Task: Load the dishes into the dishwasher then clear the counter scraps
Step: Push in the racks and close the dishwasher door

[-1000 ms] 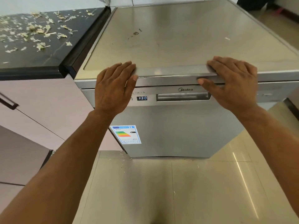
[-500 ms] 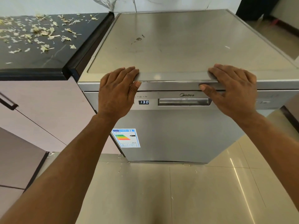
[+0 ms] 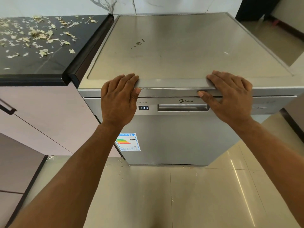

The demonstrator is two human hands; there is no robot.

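Note:
The silver dishwasher stands with its door closed and its display reading 1:30. My left hand lies flat on the front top edge, left of the recessed door handle, thumb against the front lip. On the same edge, right of the handle, my right hand rests with straight fingers on top and its thumb on the lip. Several pale vegetable scraps are scattered over the black counter to the left. No dishes are in view.
Pinkish cabinet fronts with a dark handle sit below the counter on the left. A few small scraps lie on the glossy tiled floor by the dishwasher's foot. An energy label is stuck on the door.
The view has tilted upward, so the dishwasher and hands sit lower in frame and more of the wall shows. Both hands stay on the same front edge.

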